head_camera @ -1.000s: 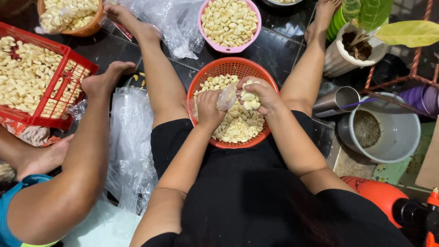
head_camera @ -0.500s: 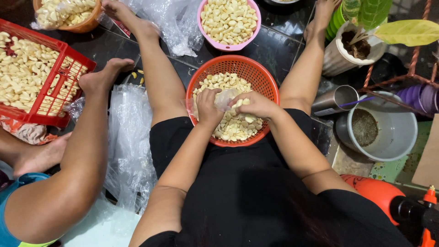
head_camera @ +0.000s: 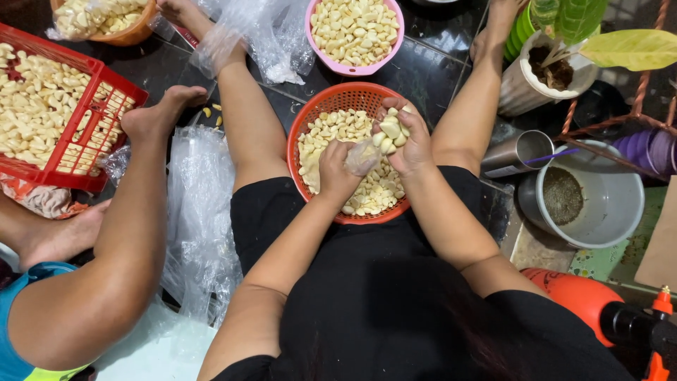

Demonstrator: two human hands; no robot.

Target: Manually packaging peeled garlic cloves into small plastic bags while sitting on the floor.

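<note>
The person sits on a dark tiled floor (head_camera: 430,70) that gleams under the light, legs spread around an orange round basket (head_camera: 352,99) half full of peeled garlic cloves (head_camera: 331,134). Crumpled clear plastic sheets (head_camera: 201,212) lie to the left of it, a pink bowl (head_camera: 317,42) of more cloves stands just beyond it, and a red crate (head_camera: 99,85) holding cloves sits at the far left beside another person's leg (head_camera: 141,197). To the right stand a grey bucket (head_camera: 620,212), a metal cylinder (head_camera: 515,152) lying on its side, and a potted plant (head_camera: 525,81). Both forearms reach forward over the basket. The left hand (head_camera: 337,173) is closed around the mouth of a small clear plastic bag (head_camera: 361,156), palm down, just above the cloves. The right hand (head_camera: 409,137) is cupped, fingers curled around a handful of cloves, and touches the bag's opening from the right.
</note>
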